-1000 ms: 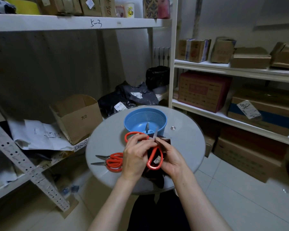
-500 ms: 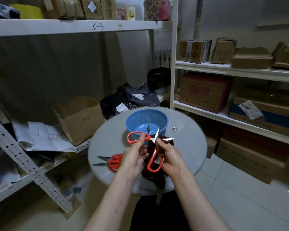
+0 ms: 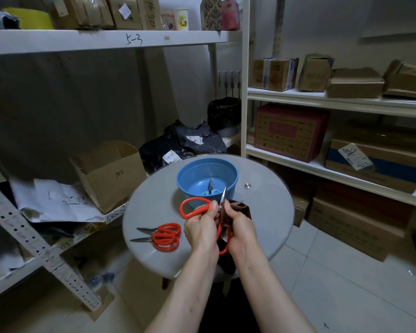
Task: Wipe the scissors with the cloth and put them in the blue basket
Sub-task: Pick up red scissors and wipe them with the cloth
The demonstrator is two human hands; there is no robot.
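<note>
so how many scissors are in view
4: one pair in the left hand and right hand, one pair in the basket, two pairs overlapping on the table; others may be hidden.

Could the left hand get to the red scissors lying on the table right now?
Probably not yet. The way is free: the lying scissors rest on the table just left of the left hand, nothing between. But that hand grips the held scissors, so it must release first.
</note>
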